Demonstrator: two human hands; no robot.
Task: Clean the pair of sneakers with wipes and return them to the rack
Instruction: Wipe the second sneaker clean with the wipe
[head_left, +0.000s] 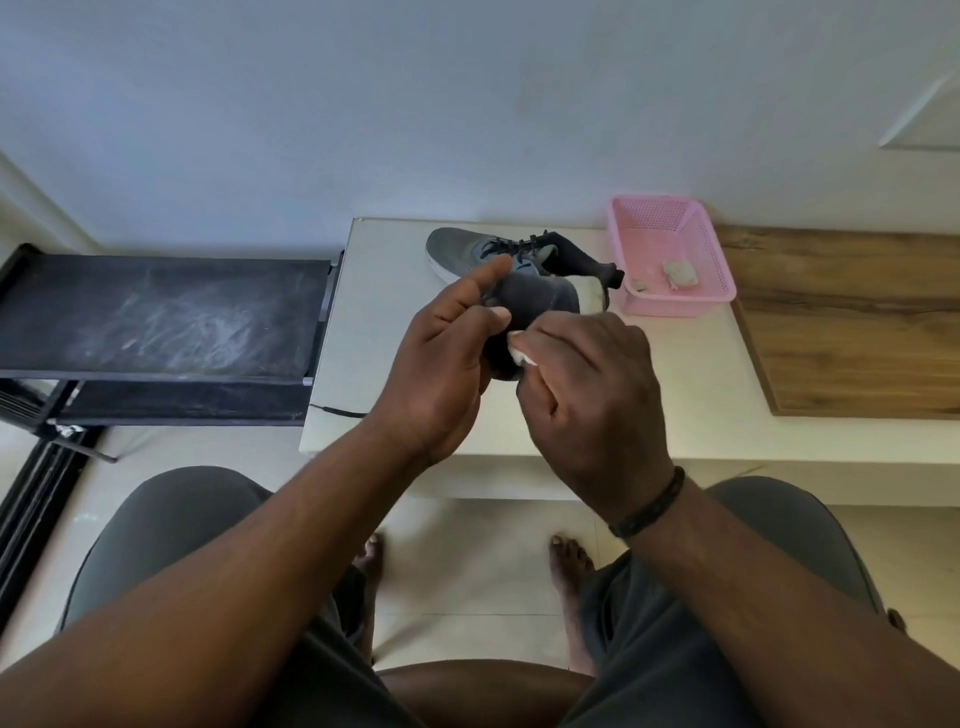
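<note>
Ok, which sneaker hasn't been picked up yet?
Find the white table against the wall. At its far edge, left of the pink basket, lies the grey sneaker. Unlike its mate, no hand holds it.

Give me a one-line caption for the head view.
Left hand holds a sneaker while right hand rubs it with a wipe.

held sneaker (540, 299) mostly hidden behind hands — wipe (521, 354) barely showing, basket (675, 304) scraps unclear

The white bench (395, 415) carries a grey sneaker (467, 257) near its back edge. A pink basket (670, 254) stands just beside it, toward the wooden section (852, 322).
</note>
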